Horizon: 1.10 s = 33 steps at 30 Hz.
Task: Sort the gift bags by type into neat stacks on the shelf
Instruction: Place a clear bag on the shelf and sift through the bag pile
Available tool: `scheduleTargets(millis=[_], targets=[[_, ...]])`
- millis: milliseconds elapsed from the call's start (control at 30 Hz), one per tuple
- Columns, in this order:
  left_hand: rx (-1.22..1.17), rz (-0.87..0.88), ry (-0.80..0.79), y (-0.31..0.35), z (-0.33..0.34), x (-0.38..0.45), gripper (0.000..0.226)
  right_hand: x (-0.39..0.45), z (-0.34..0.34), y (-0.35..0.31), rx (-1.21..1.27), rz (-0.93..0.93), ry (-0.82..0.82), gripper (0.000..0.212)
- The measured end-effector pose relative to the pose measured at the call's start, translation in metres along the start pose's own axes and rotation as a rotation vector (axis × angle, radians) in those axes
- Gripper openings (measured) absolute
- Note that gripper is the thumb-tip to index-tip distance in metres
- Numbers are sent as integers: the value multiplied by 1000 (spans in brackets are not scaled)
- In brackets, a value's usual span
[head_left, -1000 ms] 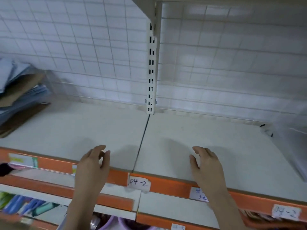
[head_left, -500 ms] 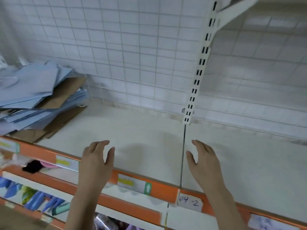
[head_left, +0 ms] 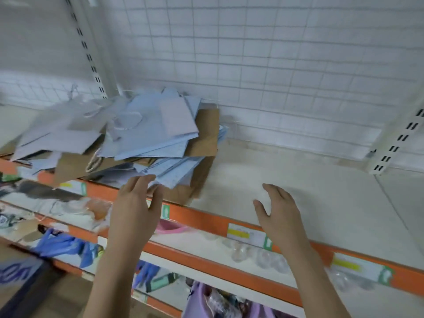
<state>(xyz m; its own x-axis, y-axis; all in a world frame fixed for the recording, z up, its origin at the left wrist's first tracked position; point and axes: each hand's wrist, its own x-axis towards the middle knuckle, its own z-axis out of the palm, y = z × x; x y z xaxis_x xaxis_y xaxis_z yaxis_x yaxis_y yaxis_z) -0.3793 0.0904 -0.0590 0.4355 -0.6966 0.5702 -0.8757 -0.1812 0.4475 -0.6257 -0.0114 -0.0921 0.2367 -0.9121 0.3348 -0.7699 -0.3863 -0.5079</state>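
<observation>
A messy pile of flat gift bags lies on the left part of the white shelf (head_left: 298,184). Light blue bags (head_left: 158,127) sit on top, mixed with brown kraft bags (head_left: 204,138) and pale lilac ones (head_left: 62,134); some have white cord handles. My left hand (head_left: 135,210) hovers at the pile's front right corner, fingers straight, holding nothing; its fingertips are close to a blue bag's edge. My right hand (head_left: 277,214) is raised over the bare shelf further right, fingers relaxed and spread, holding nothing.
The shelf front has an orange edge strip (head_left: 206,216) with price labels. A white wire grid (head_left: 252,65) backs the shelf, with slotted uprights (head_left: 394,143) at right and left. Lower shelves hold blue items (head_left: 64,244), clear plastic pieces (head_left: 257,253) and a purple container (head_left: 206,301).
The view has swung left, bringing the bag pile to the middle. Both hands have moved left with it; my left hand now reaches the pile's front corner.
</observation>
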Motion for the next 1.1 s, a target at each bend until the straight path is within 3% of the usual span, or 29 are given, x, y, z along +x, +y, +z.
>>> scheduleTargets(millis=[233, 533, 733, 1100], targets=[[16, -205, -62, -69, -19, 7, 32, 29, 34, -60, -9, -60, 45, 36], [-61, -117, 52, -101, -15, 81, 25, 109, 43, -129, 45, -229, 247, 25], [-10, -123, 129, -116, -13, 120, 23, 144, 66, -169, 85, -312, 216, 30], [-104, -76, 78, -198, -7, 178, 17, 174, 129, -238, 1, -327, 260, 33]])
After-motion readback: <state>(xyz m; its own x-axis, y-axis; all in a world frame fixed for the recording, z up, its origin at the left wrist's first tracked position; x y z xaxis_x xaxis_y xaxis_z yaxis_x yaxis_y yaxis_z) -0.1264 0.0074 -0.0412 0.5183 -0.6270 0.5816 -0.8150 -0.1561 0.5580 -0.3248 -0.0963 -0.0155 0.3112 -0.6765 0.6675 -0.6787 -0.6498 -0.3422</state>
